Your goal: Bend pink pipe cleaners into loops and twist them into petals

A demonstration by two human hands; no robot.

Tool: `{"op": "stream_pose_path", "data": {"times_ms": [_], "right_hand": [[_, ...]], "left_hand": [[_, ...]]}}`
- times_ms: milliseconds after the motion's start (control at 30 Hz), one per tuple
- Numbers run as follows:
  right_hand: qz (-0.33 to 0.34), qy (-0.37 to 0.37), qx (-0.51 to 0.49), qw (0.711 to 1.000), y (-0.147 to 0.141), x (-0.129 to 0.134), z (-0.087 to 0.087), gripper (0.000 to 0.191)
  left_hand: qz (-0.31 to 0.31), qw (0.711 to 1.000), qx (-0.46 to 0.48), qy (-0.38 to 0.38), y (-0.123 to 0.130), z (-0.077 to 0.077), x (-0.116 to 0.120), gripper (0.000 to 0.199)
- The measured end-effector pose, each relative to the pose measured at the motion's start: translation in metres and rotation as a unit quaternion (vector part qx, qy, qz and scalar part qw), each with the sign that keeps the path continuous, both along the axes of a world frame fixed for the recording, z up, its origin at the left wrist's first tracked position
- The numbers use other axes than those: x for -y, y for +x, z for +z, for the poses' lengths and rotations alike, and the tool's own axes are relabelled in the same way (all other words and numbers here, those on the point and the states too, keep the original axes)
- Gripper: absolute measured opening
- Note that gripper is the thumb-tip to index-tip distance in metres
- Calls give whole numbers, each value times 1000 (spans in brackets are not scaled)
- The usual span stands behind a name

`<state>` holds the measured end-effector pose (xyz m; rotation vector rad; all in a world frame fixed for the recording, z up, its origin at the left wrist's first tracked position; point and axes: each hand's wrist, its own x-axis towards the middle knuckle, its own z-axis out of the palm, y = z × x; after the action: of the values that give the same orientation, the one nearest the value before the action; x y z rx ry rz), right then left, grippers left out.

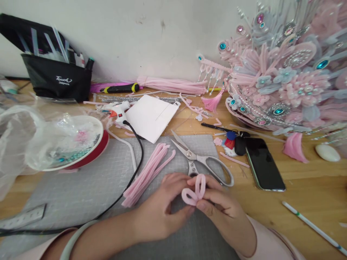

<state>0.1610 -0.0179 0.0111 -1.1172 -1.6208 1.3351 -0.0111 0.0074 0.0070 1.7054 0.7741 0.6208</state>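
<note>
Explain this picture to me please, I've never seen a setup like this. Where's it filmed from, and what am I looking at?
There's no machine here: a person is working bare-handed. The only view comes from a camera worn on their head, looking forward and down.

The right hand pinches a pink fuzzy piece bent into two loops. The left hand is close against it; how firmly it holds, I can't tell.

Below is a grey mat on a wooden table. Beyond the hands lie scissors and a bunch of pink strips. Farther back is a glue gun. A phone lies to the right, with a large beaded decoration behind it.
</note>
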Motion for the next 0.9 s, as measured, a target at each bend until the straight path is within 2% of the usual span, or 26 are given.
{"op": "stream_pose_path", "data": {"times_ms": [100,233,367,467,567,700,900], "right_hand": [[-8,-1,20,1000,1,-1,-1,20],[26,9,56,998,1,-5,0,17],[57,-13,60,997,2,-7,2,21],[93,-66,36,993,3,-6,0,29],[94,-98,-5,991,3,-4,-4,32],[75,-109,-54,990,2,-4,-8,32],[99,-105,-70,987,0,-5,-8,37]], "left_hand": [[59,995,49,-62,-5,-2,1,21],[104,974,90,-178,-4,-1,-1,20],[85,954,134,-255,-1,1,-4,19],[78,946,153,-276,-1,1,-6,21],[80,939,156,-296,-2,1,-7,21],[60,920,176,-344,-2,2,-8,20],[26,903,183,-389,0,4,-9,23]]}}
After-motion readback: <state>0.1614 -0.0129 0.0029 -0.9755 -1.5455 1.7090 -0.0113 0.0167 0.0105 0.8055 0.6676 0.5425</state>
